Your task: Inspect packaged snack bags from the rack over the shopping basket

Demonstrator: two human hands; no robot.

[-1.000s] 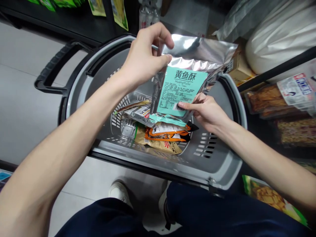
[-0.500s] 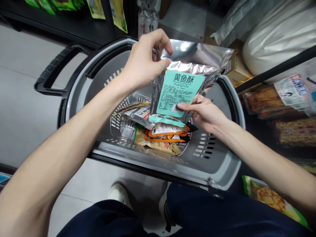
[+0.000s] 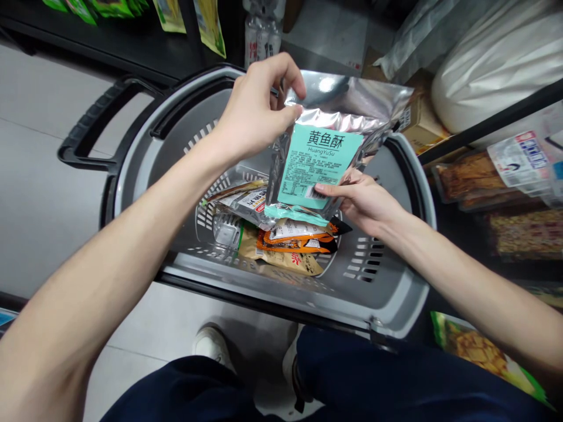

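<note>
Both hands hold a silver foil snack pouch (image 3: pixel 347 97) with a turquoise label reading HuangYuSu, tilted above a grey shopping basket (image 3: pixel 171 126). My left hand (image 3: pixel 264 105) pinches the pouch's upper left edge between thumb and fingers. Lower down on the right side, my right hand (image 3: pixel 367 202) grips it, thumb on the label near the barcode and fingers hidden behind. Beneath the pouch, several packets lie in the basket: a silver one (image 3: pixel 240 208), orange and black ones (image 3: pixel 303 234), and a tan one (image 3: pixel 281 261).
The basket's black handle (image 3: pixel 90 123) sticks out to the left. A black shelf (image 3: pixel 127 47) with green packets runs behind. Bottles (image 3: pixel 263 38), a cardboard box (image 3: pixel 420 117) and a white sack (image 3: pixel 497 70) stand at the back. Bagged snacks (image 3: pixel 479 176) are on the right, another green-edged bag (image 3: pixel 484 351) lower right.
Almost nothing differs. The whole scene has shifted very slightly left in view; both hands keep the same hold on the pouch.
</note>
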